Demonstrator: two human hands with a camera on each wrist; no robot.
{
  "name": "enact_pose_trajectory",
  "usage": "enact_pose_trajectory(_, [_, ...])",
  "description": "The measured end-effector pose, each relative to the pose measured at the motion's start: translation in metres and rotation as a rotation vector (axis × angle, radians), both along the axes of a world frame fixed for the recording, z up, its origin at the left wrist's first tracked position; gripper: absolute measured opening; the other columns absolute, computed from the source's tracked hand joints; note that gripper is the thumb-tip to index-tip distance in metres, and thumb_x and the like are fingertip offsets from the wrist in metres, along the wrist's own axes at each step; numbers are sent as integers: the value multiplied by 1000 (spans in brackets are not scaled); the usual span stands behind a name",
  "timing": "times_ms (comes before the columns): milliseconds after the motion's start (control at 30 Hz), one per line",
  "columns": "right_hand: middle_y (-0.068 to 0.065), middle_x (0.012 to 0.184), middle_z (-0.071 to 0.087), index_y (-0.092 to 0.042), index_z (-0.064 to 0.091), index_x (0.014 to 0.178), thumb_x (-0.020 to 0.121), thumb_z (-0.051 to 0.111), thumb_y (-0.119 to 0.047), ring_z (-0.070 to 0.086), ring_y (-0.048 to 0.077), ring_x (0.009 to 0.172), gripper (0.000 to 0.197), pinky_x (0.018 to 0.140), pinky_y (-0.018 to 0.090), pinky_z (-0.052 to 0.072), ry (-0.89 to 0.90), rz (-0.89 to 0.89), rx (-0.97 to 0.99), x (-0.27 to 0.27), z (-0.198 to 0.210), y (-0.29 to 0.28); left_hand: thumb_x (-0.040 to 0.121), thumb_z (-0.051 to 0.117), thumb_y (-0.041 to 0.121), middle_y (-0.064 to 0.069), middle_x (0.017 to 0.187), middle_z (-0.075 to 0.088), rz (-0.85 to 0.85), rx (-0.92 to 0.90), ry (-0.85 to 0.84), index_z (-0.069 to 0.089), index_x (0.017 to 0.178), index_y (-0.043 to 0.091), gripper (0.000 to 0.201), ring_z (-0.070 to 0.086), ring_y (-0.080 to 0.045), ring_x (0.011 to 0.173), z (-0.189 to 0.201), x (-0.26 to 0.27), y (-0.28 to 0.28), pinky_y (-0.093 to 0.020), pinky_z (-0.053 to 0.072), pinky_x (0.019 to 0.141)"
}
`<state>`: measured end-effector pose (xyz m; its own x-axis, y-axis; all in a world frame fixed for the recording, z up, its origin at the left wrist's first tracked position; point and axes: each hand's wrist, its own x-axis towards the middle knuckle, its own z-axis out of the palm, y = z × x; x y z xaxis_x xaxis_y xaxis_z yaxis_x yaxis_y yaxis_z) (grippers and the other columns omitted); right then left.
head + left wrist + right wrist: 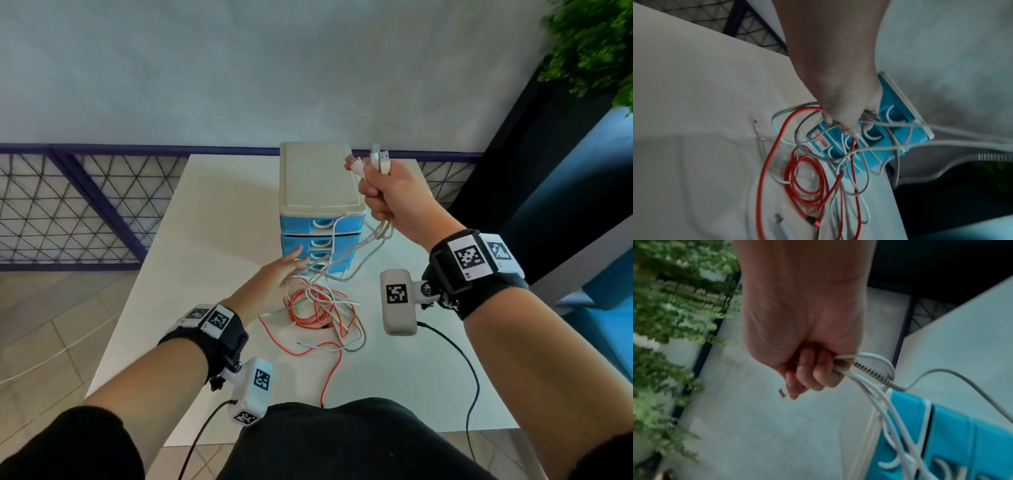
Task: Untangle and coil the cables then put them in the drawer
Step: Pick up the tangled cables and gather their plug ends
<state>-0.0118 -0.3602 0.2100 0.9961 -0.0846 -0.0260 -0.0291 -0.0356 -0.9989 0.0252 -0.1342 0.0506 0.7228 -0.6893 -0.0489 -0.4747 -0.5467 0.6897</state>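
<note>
Both hands work in front of the small drawer unit [320, 192], a cream-topped box with blue drawers standing on the white tabletop [212, 240]. Raised beside the unit's top, the right hand [394, 198] is fisted around a bundle of white cables [346, 253] and one with a metal spring sheath [872, 371], their plug ends [380, 159] poking up above the knuckles. From that fist the strands run down across the drawer fronts to the pile below. Lower, at the foot of the unit, the left hand [274, 281] reaches into the tangle; the head view shows its fingers stretched out, while the left wrist view shows fingertips [849, 128] hooked among the strands, so whether it truly grips them cannot be told. An orange-red cable [308, 315] lies looped with white ones on the tabletop just in front of the unit, one end trailing off the near edge
</note>
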Motion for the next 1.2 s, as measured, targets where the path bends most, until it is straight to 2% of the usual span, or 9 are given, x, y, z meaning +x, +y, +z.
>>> enact_pose_trajectory(133, [-12,56,41,-5,55,121,103,40,-25,28,5,41,30,42,20,25,-9,-139,-198,3,-14,-8,83,66,5,-7,134,52,184,-2,-61,58,119,9,37,54,-21,121,-2,8,28,-18,36,94])
enact_pose_trajectory(367, [-3,62,40,-4,53,108,103,41,-20,31,1,37,21,39,15,27,-41,-144,-291,-1,-19,10,74,71,27,-5,69,58,430,201,-63,50,68,13,26,59,-34,77,8,12,45,-34,42,61])
enact_pose_trajectory(500, [0,64,40,-9,52,105,103,40,-18,32,1,40,15,42,18,26,6,-86,-286,-13,-28,18,71,75,28,-2,95,64,416,115,-241,57,93,17,31,62,-28,93,15,9,29,-38,46,81])
enact_pose_trajectory(567, [-1,63,40,-7,54,111,103,40,-20,32,5,43,21,44,20,26,29,-89,-290,-18,-29,14,68,77,34,-7,106,58,309,97,-467,53,105,14,48,57,-28,92,21,4,13,-39,43,81])
enact_pose_trajectory(667, [-2,62,41,-9,53,109,104,40,-22,31,7,44,19,43,21,27,32,-51,-288,-18,-29,19,73,73,30,-4,100,54,10,91,-667,53,97,18,33,54,-24,85,26,-9,1,-33,38,73])
enact_pose_trajectory(800, [-3,63,42,-12,53,110,104,39,-23,32,5,43,19,42,18,29,39,4,-287,-16,-26,29,87,55,22,3,90,54,-550,212,-589,52,90,25,4,53,-18,82,11,-34,-9,-34,47,64])
enact_pose_trajectory(867, [-3,63,42,-16,53,107,104,39,-24,32,5,43,16,43,18,30,51,35,-285,-16,-25,34,87,48,14,4,88,53,-724,279,-588,51,85,25,11,52,-17,80,0,-48,-15,-35,47,57])
enact_pose_trajectory(1100, [-3,64,42,-28,51,90,104,39,-25,33,9,48,18,44,18,31,80,81,-307,-26,-23,40,78,60,-3,-4,94,54,-1000,512,-495,60,96,16,26,52,-24,79,-35,-76,-28,-35,42,58])
enact_pose_trajectory(1200, [-3,64,42,-22,53,98,105,37,-24,33,7,46,17,43,16,31,86,84,-318,-28,-23,39,71,65,3,0,87,48,-1022,574,-548,57,80,18,20,45,-21,69,-44,-78,-28,-33,41,50])
